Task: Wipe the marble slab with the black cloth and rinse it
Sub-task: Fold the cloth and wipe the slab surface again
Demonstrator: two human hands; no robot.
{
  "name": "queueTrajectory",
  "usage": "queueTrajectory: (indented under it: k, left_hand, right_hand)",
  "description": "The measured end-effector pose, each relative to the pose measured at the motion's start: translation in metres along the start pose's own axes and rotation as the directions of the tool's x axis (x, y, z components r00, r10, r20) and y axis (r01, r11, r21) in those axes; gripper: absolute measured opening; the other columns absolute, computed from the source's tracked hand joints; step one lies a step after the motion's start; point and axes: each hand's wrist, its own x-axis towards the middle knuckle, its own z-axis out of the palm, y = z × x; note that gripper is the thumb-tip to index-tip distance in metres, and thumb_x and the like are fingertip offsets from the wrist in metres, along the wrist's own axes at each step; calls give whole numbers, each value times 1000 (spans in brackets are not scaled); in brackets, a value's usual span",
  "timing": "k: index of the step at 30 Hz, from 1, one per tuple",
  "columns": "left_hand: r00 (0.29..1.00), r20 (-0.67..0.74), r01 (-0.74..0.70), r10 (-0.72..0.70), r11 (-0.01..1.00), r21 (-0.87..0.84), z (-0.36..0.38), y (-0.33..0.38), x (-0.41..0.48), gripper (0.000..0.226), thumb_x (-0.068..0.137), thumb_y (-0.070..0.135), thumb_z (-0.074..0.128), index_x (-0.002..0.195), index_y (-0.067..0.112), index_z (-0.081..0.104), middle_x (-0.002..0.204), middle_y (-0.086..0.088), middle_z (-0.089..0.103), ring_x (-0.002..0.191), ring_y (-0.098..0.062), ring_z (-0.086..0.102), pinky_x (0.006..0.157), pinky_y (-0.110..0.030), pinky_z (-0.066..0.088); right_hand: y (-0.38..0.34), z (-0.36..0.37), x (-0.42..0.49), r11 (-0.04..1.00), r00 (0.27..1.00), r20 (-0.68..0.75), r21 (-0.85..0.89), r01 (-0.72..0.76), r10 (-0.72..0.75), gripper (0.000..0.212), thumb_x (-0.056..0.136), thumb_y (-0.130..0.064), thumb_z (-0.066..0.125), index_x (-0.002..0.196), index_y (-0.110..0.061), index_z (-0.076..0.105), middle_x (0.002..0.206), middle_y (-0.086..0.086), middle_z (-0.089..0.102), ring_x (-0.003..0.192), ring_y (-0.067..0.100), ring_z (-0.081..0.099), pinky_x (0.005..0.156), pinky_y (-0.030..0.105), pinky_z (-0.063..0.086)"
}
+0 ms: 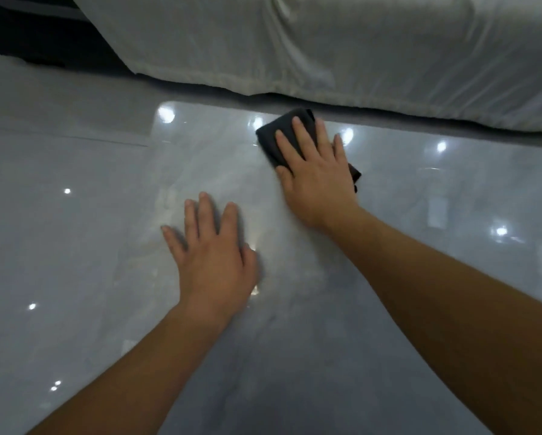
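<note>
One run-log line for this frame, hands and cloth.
phase: wiping | right hand: flat on black cloth, far edge of marble slab | left hand: flat on slab, empty | rinse: not seen

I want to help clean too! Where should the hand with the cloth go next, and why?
Probably sweep it back toward the person. The right hand presses the black cloth flat near the marble slab's far edge, beside the white sheet, so most of the shiny slab lies nearer. The left hand rests flat, bracing.
</note>
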Motion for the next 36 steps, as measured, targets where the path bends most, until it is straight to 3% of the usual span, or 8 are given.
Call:
queueTrajectory:
  k: [6, 12, 17, 20, 26, 29, 32, 36]
  left_hand:
    - [968, 109, -224, 225, 974, -25, 15, 92, -1, 72, 86, 44, 36, 155, 29, 26, 168, -10, 7, 155, -28, -1, 120, -59, -1]
    - [961, 118, -254, 250, 967, 21, 36, 116, -12, 66, 89, 46, 39, 152, 30, 30, 168, -14, 5, 154, -33, -3, 121, -59, 2]
    - [946, 35, -318, 322, 944, -83, 30, 98, -16, 67, 90, 50, 39, 149, 19, 41, 163, -15, 26, 152, -31, 18, 122, -54, 18]
    - [961, -36, -275, 273, 954, -117, 22, 66, -25, 63, 90, 46, 43, 144, 12, 49, 156, -18, 38, 145, -35, 34, 117, -53, 30]
    - [992, -126, 15, -5, 997, 82, 14, -33, -51, 64, 86, 50, 41, 139, 17, 53, 153, -19, 41, 143, -39, 34, 113, -63, 23]
    - [992, -125, -19, 29, 996, 84, 17, -72, -66, 62, 91, 47, 38, 143, 16, 49, 156, -21, 35, 146, -39, 28, 117, -60, 20]
    - [991, -59, -114, 120, 989, 96, 24, -95, -76, 63, 98, 46, 33, 155, 20, 32, 166, -17, 16, 154, -31, 8, 122, -54, 10]
    - [988, -54, -138, 143, 986, 89, 34, -101, -77, 65, 99, 46, 31, 159, 22, 21, 168, -14, 4, 155, -29, -3, 123, -56, 6]
  right_hand:
    - [177, -22, -106, 866, 866, -35, 54, -497, 499, 60, 105, -47, 23, 161, -29, 11, 170, 4, 1, 156, 32, -3, 125, 52, 1]
    - [194, -18, -113, 768, 768, -62, 133, -626, 637, 61, 105, -44, 27, 161, -26, 13, 170, 7, 2, 155, 36, -3, 124, 56, 2]
    - [116, 2, -117, 1000, 1000, -31, -16, -3, 3, 58, 105, -46, 25, 159, -27, 21, 169, 7, 11, 155, 37, 3, 123, 59, 8]
    - [113, 4, -128, 990, 990, 23, -34, 137, -136, 58, 104, -48, 23, 159, -29, 20, 169, 5, 11, 155, 35, 3, 124, 58, 8]
    - [49, 0, -43, 995, 995, -23, 37, -94, 95, 61, 105, -47, 22, 161, -24, 15, 169, 11, 5, 154, 41, 0, 123, 60, 3]
    - [-27, 10, -11, 983, 983, -19, -31, 180, -181, 59, 104, -47, 24, 159, -26, 22, 169, 10, 12, 154, 41, 6, 122, 61, 5]
    - [-71, 28, -48, 863, 871, 61, -114, 491, -488, 58, 103, -48, 30, 158, -27, 28, 168, 8, 18, 154, 40, 11, 122, 61, 12]
    - [-62, 20, -47, 795, 801, 161, -116, 595, -576, 58, 103, -51, 24, 158, -33, 24, 168, 2, 15, 155, 34, 8, 124, 57, 10]
